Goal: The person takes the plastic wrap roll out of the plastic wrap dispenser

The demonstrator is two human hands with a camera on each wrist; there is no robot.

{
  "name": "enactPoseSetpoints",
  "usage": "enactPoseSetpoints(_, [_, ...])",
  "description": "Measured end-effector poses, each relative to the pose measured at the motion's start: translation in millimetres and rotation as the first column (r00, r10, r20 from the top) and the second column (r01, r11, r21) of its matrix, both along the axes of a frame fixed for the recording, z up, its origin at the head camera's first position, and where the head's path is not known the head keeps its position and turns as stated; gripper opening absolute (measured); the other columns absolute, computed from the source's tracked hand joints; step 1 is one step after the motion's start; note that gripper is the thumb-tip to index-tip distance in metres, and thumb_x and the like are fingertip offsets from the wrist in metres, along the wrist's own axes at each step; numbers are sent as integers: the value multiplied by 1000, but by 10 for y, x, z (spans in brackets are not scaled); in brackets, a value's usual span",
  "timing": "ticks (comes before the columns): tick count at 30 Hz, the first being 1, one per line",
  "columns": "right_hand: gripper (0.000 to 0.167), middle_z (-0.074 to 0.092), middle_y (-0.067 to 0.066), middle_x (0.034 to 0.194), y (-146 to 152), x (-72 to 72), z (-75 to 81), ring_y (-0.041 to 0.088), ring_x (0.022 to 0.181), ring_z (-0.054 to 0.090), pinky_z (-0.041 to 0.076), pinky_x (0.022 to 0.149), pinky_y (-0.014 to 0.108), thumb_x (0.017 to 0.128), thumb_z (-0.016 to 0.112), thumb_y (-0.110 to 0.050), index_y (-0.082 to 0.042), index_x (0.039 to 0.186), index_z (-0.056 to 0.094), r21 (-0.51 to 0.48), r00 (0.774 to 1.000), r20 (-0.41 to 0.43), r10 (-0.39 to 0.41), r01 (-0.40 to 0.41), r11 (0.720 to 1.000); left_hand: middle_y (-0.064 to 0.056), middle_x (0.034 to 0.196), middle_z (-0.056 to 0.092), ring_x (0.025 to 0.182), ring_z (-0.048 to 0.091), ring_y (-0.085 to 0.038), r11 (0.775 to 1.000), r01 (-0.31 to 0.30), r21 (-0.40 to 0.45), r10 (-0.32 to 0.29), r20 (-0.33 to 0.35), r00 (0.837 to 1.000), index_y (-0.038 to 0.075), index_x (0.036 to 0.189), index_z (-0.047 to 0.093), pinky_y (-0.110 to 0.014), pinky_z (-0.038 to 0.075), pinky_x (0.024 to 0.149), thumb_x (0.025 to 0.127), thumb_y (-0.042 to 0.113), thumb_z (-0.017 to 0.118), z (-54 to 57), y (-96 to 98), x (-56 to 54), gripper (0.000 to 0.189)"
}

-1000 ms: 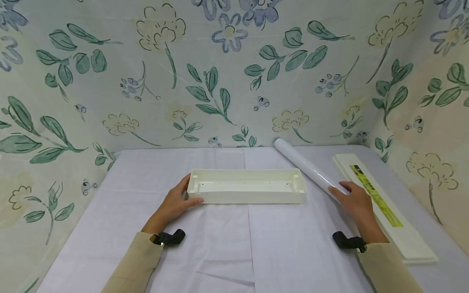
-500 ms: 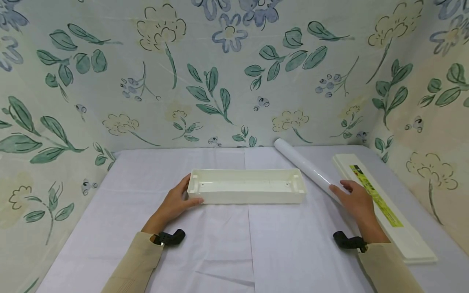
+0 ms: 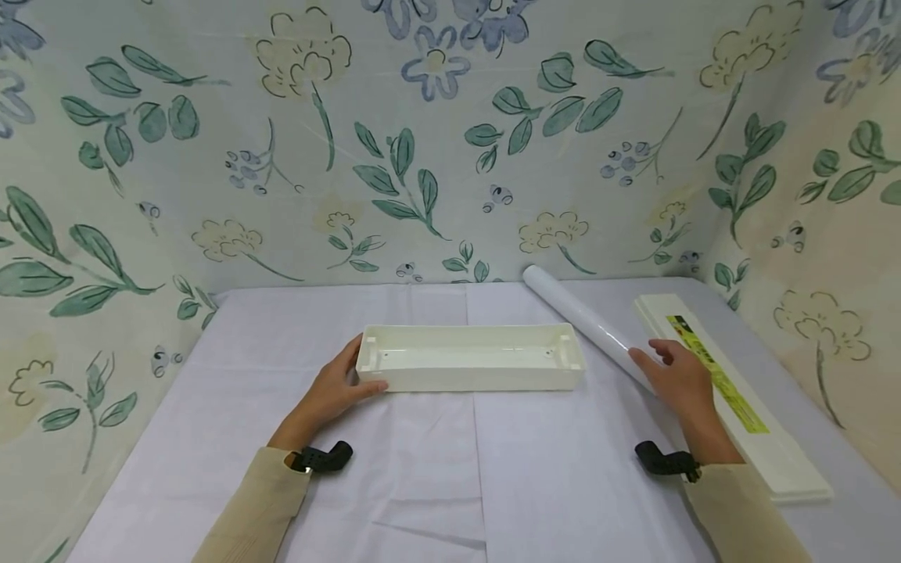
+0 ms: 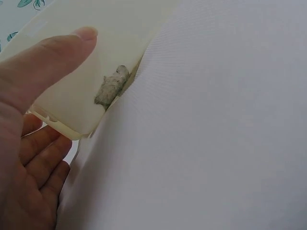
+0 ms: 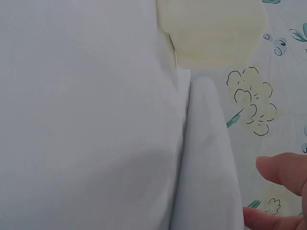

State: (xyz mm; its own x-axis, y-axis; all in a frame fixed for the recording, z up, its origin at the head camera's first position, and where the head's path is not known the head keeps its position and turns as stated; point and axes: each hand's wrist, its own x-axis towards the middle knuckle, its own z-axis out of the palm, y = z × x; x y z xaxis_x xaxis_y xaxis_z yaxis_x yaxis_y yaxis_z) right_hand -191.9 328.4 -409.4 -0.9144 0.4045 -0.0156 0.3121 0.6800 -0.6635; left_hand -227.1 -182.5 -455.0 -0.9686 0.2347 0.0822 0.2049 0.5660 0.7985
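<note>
A long cream plastic box, open at the top, stands on the white cloth. My left hand holds its left end, thumb across the front wall and fingers round the end. A grey patch shows low on that wall in the left wrist view. To the right, a glossy white roll lies slantwise. My right hand is over its near end, thumb beside it and index finger lifted. Thumb and finger stand apart in the right wrist view, a finger right at the side of the roll.
Farther right lies a long cream lid-like piece with a yellow-green label. White cloth covers the table. Floral fabric hangs behind and along the sides.
The head view has turned slightly right, so everything sits a little farther left. My right hand's index finger has risen slightly off the roll; the left hand and the box keep their places.
</note>
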Motion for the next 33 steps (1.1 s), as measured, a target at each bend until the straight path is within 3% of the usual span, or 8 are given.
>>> enactPoseSetpoints(10, [74,38,28,143,-88,7,82,44,125,37,41,95,59,94,53,-53,-3,146,38,-4,1000,-1,-6,6,1000,-7,156,29,142,25,-33,998,20,63,-22,27,999,23,155,18,-64,18,110,86,48,68,55,4,27,89])
enactPoseSetpoints(13, [73,37,28,144,-118,5,107,44,126,37,41,95,59,94,54,-51,-3,146,37,1,1000,9,-15,15,1000,-11,155,29,142,25,-36,996,25,81,-28,39,999,16,155,18,-64,19,109,90,39,66,201,53,106,84])
enactPoseSetpoints(17, [71,37,27,145,-145,5,125,45,127,37,41,96,60,94,55,-49,-4,147,37,3,1000,10,-23,23,1000,-12,156,28,142,24,-37,994,25,107,-31,56,998,14,155,16,-65,17,110,91,32,66,227,67,112,83])
enactPoseSetpoints(21, [70,38,26,146,-156,13,133,45,128,37,42,96,60,95,55,-48,-5,147,38,3,1000,-5,-9,9,1000,-7,155,30,143,24,-33,993,25,115,-31,45,999,23,155,16,-66,17,109,89,41,68,60,13,19,86])
enactPoseSetpoints(33, [67,41,23,145,-246,67,224,45,126,39,45,92,60,94,55,-49,-9,145,42,28,998,-62,33,-31,999,-3,152,36,140,31,-31,993,-1,121,-5,46,999,27,154,21,-64,20,109,84,49,71,56,-2,19,89])
